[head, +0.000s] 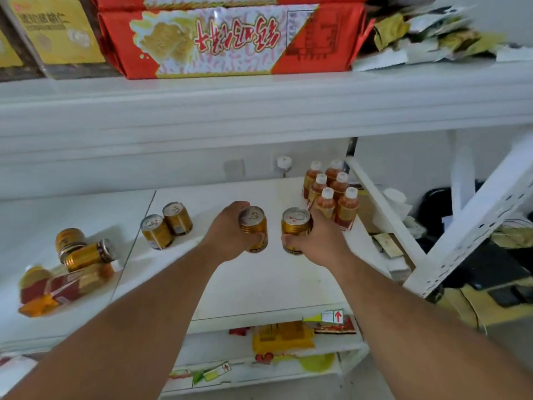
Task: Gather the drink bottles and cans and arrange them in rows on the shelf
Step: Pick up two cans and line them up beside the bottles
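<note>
My left hand (227,232) grips a gold can (253,223) over the middle of the white shelf (259,281). My right hand (317,241) holds a second gold can (297,226) just to its right, close to a block of several white-capped orange bottles (331,194) standing in two rows at the shelf's right end. Two gold cans (165,225) stand upright together to the left. Further left, two more gold cans (83,249) lie in a heap, one on its side.
Red and orange packets (57,290) lie at the far left of the shelf. The shelf above carries a red biscuit box (225,41) and loose sachets (432,39). A white slotted upright (467,235) slants at the right. Snack packs (282,339) sit on the lower shelf.
</note>
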`<state>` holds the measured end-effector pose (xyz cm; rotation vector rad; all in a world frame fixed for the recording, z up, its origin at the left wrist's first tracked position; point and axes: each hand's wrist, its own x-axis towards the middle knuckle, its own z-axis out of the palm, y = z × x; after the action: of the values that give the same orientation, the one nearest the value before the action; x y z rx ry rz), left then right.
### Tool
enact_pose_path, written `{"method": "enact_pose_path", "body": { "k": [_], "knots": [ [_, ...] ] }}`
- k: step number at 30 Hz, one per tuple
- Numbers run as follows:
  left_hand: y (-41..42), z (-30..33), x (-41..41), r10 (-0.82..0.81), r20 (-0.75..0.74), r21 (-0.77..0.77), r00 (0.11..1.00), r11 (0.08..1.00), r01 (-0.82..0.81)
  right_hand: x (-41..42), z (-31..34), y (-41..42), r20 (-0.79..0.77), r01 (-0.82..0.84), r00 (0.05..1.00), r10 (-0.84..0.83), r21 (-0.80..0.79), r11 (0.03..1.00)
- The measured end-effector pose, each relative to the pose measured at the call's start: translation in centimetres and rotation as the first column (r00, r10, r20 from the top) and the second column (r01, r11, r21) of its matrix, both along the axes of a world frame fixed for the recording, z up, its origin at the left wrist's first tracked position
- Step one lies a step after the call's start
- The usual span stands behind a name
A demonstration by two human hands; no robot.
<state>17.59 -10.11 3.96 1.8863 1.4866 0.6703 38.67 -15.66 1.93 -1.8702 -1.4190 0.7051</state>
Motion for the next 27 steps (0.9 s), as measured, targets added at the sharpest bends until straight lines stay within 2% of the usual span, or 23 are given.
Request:
{"method": "enact_pose_path", "body": {
  "k": [5,16,23,27],
  "knots": [
    [2.0,-1.5,0.8,-0.015,-0.015,-0.015,1.000,1.000,0.014,0.1,-0.9,2.2,0.030,0.010,1.000,-0.009,-0.031,0.999],
    [6.6,-2.9,2.1,-0.034,-0.048,0.013,0.998,0.999,0.034,0.7,-2.6,8.3,-0.035,0.069,0.997,-0.071,-0.034,0.997],
    [9.2,-2.5,4.4,-0.008,-0.055,0.031,0.998,0.999,0.010,2.0,-3.1,12.2,-0.071,0.070,0.995,-0.073,-0.035,0.997],
    [10.7,-2.9,5.2,0.020,-0.056,0.052,0.998,0.998,-0.017,1.9,-4.1,14.2,-0.042,0.052,0.998,-0.054,-0.040,0.998]
  ]
}}
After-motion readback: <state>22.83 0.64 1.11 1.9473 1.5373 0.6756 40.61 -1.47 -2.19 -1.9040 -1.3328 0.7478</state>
